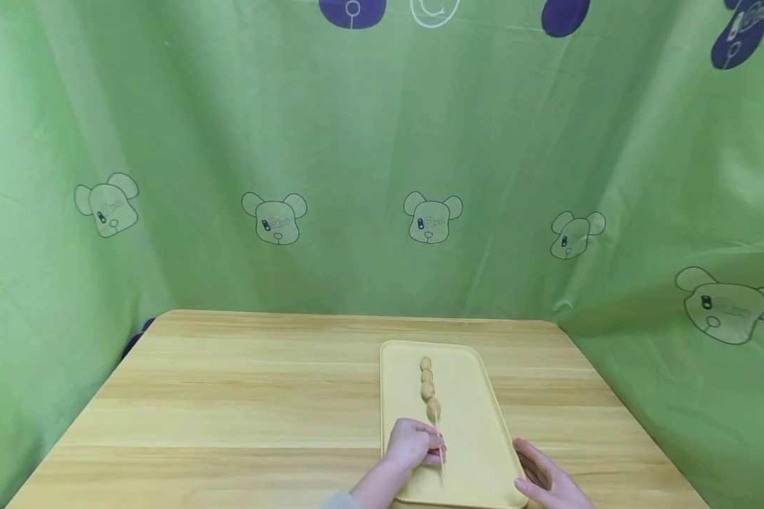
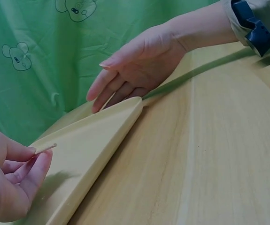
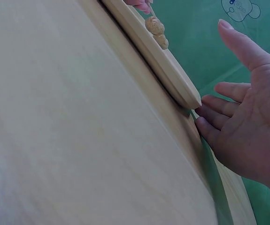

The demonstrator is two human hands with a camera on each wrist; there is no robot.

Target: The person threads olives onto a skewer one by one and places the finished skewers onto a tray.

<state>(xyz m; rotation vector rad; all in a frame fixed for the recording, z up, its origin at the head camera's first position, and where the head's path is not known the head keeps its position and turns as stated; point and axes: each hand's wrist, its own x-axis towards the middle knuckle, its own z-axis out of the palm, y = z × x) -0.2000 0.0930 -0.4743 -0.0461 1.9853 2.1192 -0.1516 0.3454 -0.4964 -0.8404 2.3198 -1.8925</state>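
Observation:
A skewer of several brown, roundish pieces (image 1: 427, 390) lies lengthwise over the yellow tray (image 1: 477, 431). My left hand (image 1: 412, 447) pinches its thin stick (image 2: 48, 149) between thumb and fingers, above the tray's near half. The stick's end pokes out past the fingertips in the left wrist view. Beside the tray's near right corner is my right hand (image 1: 550, 475), fingers extended and thumb spread. In the right wrist view, the fingertips of that hand (image 3: 252, 112) reach the tray's rim; whether they press on it I cannot tell. Two of the brown pieces (image 3: 157, 30) show there above the rim.
The tray rests on a wood-grain table (image 1: 229, 396), right of its middle. Green curtains (image 1: 356, 141) printed with bear heads hang behind the table and along both sides. A dark band (image 2: 252, 28) circles the right wrist.

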